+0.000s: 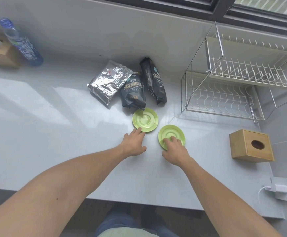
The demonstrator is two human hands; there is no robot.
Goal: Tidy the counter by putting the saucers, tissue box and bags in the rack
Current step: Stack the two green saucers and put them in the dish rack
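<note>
Two green saucers lie flat on the grey counter. My left hand (133,142) rests its fingertips on the near rim of the left saucer (145,118). My right hand (174,149) lies over the near edge of the right saucer (171,132), fingers on top and thumb at the rim. A silver foil bag (108,82) and two black bags (133,90) (153,81) lie just behind the saucers. A wooden tissue box (252,145) stands at the right. The two-tier wire rack (224,93) stands empty at the back right.
A second wooden tissue box (1,52) with tissue sticking out and a blue plastic bottle (22,42) stand at the far left. A white charger (279,188) is plugged into a wall socket at the lower right. The counter's front edge runs close below my forearms.
</note>
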